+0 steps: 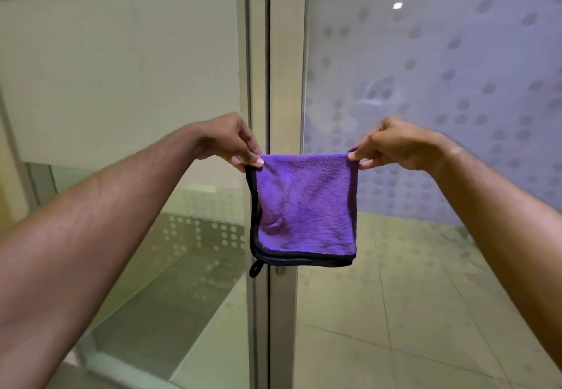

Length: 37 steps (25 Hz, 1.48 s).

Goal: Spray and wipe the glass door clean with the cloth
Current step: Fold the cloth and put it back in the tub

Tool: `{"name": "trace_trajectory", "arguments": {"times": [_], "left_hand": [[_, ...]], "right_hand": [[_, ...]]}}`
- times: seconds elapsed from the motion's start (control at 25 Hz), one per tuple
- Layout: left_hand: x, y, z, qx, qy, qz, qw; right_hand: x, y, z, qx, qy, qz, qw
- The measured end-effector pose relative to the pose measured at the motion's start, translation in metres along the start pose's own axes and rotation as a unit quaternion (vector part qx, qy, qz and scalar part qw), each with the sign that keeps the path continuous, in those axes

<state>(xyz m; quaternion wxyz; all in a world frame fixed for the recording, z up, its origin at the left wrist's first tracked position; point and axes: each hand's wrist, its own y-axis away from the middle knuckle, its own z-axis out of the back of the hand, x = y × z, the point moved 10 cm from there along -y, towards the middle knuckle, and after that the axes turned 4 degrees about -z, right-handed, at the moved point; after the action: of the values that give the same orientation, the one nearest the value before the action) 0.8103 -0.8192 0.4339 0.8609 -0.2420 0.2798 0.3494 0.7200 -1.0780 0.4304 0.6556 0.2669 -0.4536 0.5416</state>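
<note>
Purple microfibre cloth, folded, held before glass door.
Left hand and right hand pinch top corners, likely squaring it for wiping.

A purple cloth with black edging hangs flat and square, folded into layers, its top two corners pinched and held level so the top edge is taut. A small black loop dangles from its lower left corner. Right behind it stands the glass door, upright, with a frosted band patterned with pale dots across its upper part and clear glass lower down. A faint smear shows on the frosted band.
</note>
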Motion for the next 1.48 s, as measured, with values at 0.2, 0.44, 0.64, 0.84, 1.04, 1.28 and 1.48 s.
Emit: {"name": "trace_trajectory", "arguments": {"times": [0.2,0.44,0.64,0.84,1.04,1.28,1.48], "left_hand": [[0.026,0.055,0.017,-0.002,0.015,0.052,0.999],[0.039,0.125,0.045,-0.053,0.0,0.097,0.994],[0.035,0.195,0.061,-0.111,-0.017,0.149,0.982],[0.038,0.284,0.064,-0.16,-0.034,0.223,0.961],[0.037,0.386,0.072,-0.199,-0.05,0.301,0.931],[0.013,0.524,0.104,-0.27,-0.077,0.363,0.888],[0.001,0.637,0.127,-0.317,-0.094,0.405,0.853]], "right_hand": [[0.012,0.022,-0.051,0.039,0.029,-0.002,0.999],[0.039,0.048,-0.1,0.101,0.004,0.03,0.994],[0.059,0.074,-0.142,0.177,-0.008,0.051,0.983],[0.072,0.107,-0.201,0.267,-0.026,0.073,0.96],[0.095,0.154,-0.269,0.339,-0.043,0.095,0.935],[0.154,0.243,-0.351,0.421,-0.036,0.15,0.894],[0.2,0.318,-0.414,0.455,-0.046,0.174,0.872]]}}
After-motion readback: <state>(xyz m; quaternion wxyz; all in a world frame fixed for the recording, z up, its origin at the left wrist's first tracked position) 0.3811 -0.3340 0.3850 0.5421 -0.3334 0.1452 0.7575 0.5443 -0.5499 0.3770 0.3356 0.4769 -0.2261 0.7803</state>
